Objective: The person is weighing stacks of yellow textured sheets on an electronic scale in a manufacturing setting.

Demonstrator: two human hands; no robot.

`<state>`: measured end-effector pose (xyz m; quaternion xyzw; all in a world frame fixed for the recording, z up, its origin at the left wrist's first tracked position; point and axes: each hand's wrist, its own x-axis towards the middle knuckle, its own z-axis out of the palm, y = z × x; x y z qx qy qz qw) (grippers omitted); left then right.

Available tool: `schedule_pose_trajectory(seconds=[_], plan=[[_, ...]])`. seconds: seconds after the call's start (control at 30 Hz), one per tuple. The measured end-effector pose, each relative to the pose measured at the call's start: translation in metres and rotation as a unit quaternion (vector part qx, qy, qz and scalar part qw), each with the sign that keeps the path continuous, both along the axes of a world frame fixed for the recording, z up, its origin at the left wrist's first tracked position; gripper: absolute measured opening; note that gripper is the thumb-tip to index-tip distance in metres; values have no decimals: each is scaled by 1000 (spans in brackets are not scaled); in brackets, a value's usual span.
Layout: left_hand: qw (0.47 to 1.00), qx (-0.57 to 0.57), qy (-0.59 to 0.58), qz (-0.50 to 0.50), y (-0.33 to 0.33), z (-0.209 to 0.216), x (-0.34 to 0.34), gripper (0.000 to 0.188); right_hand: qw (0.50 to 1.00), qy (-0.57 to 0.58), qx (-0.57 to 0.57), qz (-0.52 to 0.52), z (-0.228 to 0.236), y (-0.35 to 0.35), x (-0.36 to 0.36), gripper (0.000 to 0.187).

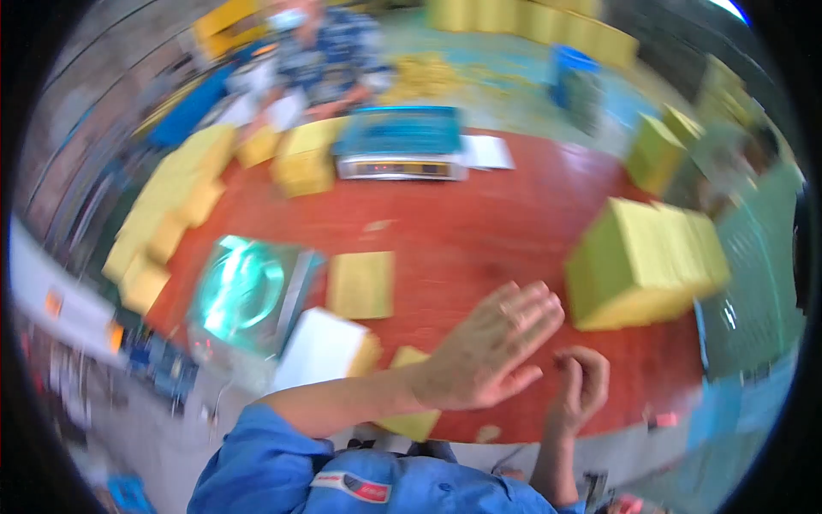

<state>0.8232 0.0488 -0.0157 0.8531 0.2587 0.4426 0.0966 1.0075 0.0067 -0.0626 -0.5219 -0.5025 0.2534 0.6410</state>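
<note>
Over one red counter [479, 223], an empty left hand [501, 347] stretches flat, an empty right hand [584, 385] half-curls; one yellow stack [642, 265] stands right.

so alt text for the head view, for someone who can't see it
A person's flattened left hand and curled right hand over a red table, near a large yellow stack. A co-worker is across the table, beyond a blue-topped device; yellow blocks line its left edge.
</note>
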Motion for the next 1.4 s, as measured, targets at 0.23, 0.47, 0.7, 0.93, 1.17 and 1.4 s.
schedule_pose_trajectory(seconds=[0.23,0.47,0.7,0.93,1.17,1.4], plan=[[947,-95,-66,299,-174,-1,-202,66,961,69,26,266,11,-63,-161,13],[859,-61,-147,487,-359,-9,-373,69,872,128,-24,471,10,-145,-371,11],[785,-117,17,608,-435,-5,-515,52,760,183,-75,618,4,-218,-554,15],[728,-89,291,614,-354,-29,-681,50,716,189,-119,662,-24,-205,-654,17],[717,-94,420,548,-256,-72,-842,56,693,204,-186,666,-39,-165,-739,15],[656,-104,499,556,-221,-120,-898,70,701,177,-245,646,-52,-138,-774,14]])
